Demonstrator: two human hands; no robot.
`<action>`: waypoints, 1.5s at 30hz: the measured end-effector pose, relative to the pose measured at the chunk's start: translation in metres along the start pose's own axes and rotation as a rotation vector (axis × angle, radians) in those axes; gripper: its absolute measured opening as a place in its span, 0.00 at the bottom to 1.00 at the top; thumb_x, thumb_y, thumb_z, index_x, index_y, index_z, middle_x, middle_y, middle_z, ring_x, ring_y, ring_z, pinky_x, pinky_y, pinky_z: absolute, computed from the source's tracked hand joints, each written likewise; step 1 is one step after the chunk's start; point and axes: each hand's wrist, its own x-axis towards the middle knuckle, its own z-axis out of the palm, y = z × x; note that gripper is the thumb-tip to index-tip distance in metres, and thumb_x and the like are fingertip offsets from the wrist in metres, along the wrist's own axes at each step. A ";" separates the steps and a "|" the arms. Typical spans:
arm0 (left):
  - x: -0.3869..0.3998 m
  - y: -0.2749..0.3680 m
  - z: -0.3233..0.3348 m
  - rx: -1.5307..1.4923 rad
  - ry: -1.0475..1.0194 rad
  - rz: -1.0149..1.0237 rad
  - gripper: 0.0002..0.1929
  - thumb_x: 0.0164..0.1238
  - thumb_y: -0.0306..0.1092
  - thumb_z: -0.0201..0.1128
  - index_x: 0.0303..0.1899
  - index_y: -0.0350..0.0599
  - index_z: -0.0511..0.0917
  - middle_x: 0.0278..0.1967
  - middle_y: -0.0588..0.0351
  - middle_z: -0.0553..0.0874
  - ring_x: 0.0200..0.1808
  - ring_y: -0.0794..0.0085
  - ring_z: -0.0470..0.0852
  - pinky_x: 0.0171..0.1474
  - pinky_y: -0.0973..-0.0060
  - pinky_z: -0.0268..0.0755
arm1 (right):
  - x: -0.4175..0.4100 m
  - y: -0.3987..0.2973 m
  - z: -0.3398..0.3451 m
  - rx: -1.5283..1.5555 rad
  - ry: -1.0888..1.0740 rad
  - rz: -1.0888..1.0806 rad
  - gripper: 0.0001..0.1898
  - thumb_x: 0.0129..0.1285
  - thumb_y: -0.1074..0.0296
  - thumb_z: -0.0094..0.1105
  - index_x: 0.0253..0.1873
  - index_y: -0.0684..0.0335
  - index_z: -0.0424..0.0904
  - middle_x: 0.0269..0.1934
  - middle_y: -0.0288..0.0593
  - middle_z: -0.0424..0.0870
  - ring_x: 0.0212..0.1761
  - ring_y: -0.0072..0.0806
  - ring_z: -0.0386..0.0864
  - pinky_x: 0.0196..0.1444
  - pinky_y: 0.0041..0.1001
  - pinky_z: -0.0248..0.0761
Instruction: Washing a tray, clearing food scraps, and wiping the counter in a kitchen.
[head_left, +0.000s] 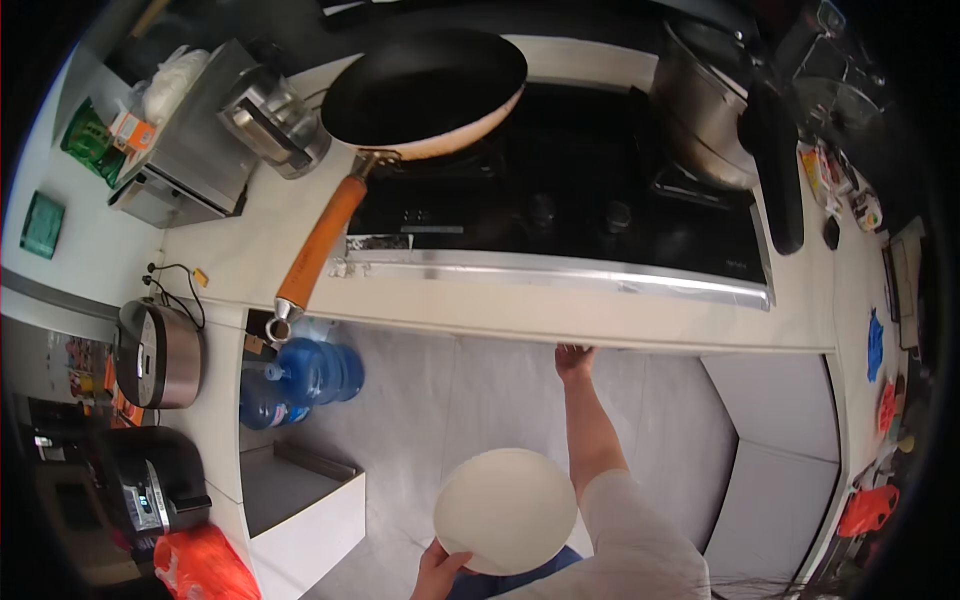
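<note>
My left hand holds a round white plate by its near left rim, with the thumb lying on top. The plate's surface is bare. My right arm stretches forward, and my right hand is at the front edge of the countertop, below the stove. That edge partly hides its fingers, so their grip cannot be made out. Above on the black gas stove sits a dark frying pan, its wooden handle jutting over the counter's edge.
A steel pot with a long black handle stands at the stove's right. To the left are a glass kettle, a rice cooker and a black air fryer. Blue water jugs and a pulled-out drawer are below.
</note>
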 end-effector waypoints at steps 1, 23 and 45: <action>-0.003 0.004 0.000 0.025 0.003 0.013 0.19 0.61 0.24 0.59 0.55 0.33 0.74 0.43 0.49 0.86 0.41 0.63 0.87 0.39 0.68 0.83 | -0.004 0.005 -0.005 0.055 0.046 0.019 0.35 0.61 0.23 0.44 0.45 0.56 0.76 0.45 0.34 0.80 0.50 0.35 0.74 0.53 0.29 0.65; 0.090 0.041 0.065 0.011 -0.208 -0.021 0.22 0.73 0.48 0.56 0.57 0.41 0.66 0.45 0.44 0.83 0.41 0.60 0.87 0.45 0.66 0.82 | -0.258 -0.075 0.015 -1.535 -0.219 0.091 0.16 0.67 0.62 0.49 0.54 0.65 0.75 0.26 0.42 0.81 0.17 0.24 0.74 0.18 0.24 0.67; 0.249 0.011 0.104 -0.132 -0.263 -0.182 0.25 0.79 0.46 0.47 0.57 0.27 0.66 0.55 0.37 0.79 0.57 0.53 0.81 0.61 0.59 0.76 | -0.031 -0.065 0.013 -0.959 -0.030 -0.291 0.15 0.72 0.53 0.52 0.41 0.59 0.77 0.23 0.39 0.78 0.19 0.24 0.76 0.20 0.25 0.71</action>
